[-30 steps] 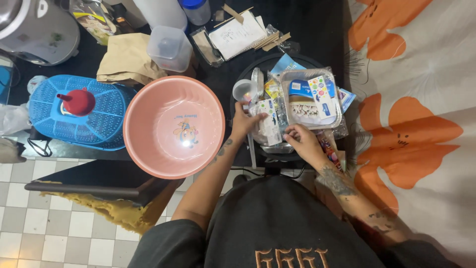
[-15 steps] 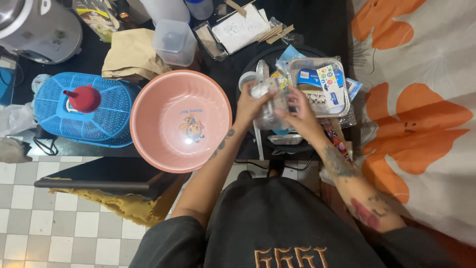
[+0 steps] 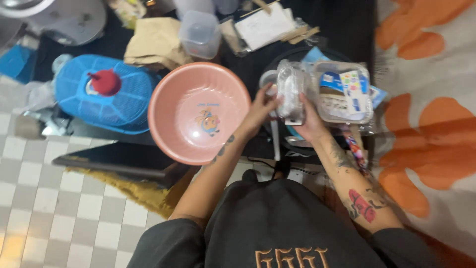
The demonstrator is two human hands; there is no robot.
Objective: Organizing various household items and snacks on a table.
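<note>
A: We've got both hands up together: left hand (image 3: 261, 110) at nine o'clock, right hand (image 3: 308, 120) at three, fingers curled tight around a clear plastic packet (image 3: 290, 91).

B: We see it lifted just above the dark surface (image 3: 250, 52), pink bowl (image 3: 199, 112) beside it at nine o'clock, lidded tray (image 3: 343, 92) at three.

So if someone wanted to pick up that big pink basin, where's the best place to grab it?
Probably by the rim. The pink basin sits open side up, wide and round, with smooth sloping walls that offer little else to hold. Its near edge hangs toward the person, so coming from that side with fingers under the lip and thumb inside looks easiest; the far side is crowded by a clear lidded tub.
</note>
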